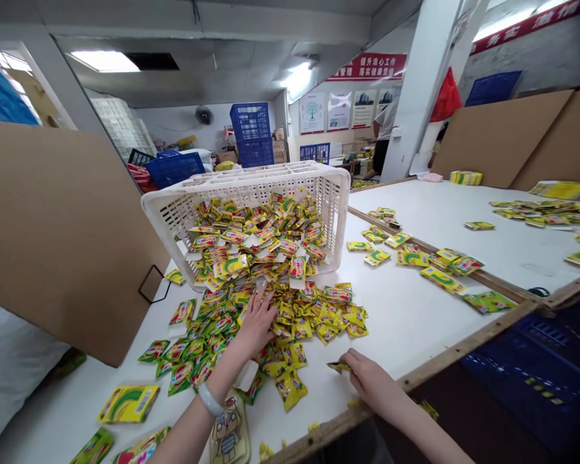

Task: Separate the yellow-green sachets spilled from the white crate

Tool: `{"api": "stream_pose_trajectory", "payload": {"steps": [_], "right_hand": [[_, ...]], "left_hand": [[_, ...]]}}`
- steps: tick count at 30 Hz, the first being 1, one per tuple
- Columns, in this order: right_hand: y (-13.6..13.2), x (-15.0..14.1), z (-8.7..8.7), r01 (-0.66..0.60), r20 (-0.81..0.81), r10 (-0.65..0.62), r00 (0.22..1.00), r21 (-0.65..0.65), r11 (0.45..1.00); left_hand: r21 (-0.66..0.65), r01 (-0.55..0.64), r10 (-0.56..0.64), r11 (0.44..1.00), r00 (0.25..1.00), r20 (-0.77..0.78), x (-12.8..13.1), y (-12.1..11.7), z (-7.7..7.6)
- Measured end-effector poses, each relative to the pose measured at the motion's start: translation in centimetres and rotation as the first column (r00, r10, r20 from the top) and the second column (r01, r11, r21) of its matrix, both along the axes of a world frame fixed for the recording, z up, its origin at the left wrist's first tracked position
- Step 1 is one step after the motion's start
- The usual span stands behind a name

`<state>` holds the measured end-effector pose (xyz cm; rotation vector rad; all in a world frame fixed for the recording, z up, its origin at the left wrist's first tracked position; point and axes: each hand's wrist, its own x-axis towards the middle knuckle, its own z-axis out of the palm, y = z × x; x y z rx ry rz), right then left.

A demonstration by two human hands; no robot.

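The left hand (pixel 257 322) lies flat on a heap of yellow-green packets (pixel 290 309), its fingers spread open. The right hand (pixel 372 385) reaches in low at 5 o'clock, its fingers pinching one small packet (pixel 339 366). A white plastic crate (pixel 251 187) lies tipped at 12 o'clock, spilling packets. A red banner (pixel 367 66) at 1 o'clock shows Chinese writing. The packet print is too small to read.
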<state>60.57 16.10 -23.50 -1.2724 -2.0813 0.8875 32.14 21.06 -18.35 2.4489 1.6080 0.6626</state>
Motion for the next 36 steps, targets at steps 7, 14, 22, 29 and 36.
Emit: {"api": "stream_pose_trajectory", "payload": {"steps": [7,14,22,29,36], "right_hand": [[-1.0,-3.0,5.6,-0.032,-0.642,-0.128,0.756,-0.232,0.972],[-1.3,-5.7,9.8,-0.236,-0.393,0.247,0.886,0.077,0.969],[-3.6,-4.3,11.6,-0.422,0.136,0.414,0.9,0.032,0.906],[-5.1,-2.5,7.5,-0.282,-0.151,0.277,0.949,-0.014,0.959],[-5.7,-1.1,7.1,-0.378,-0.102,0.366,0.925,-0.157,0.912]], "left_hand": [[-0.34,0.058,0.189,0.939,0.737,0.649,3.9,-5.7,-0.1],[-0.522,0.394,0.377,0.757,0.389,0.84,7.1,-11.1,1.3],[-0.502,0.438,0.309,0.746,0.44,0.843,8.1,-12.5,-0.4],[-0.509,0.654,0.424,0.559,0.302,0.854,8.7,-13.3,-3.6],[-0.553,0.559,0.244,0.618,0.532,0.81,9.8,-13.4,-3.3]]}}
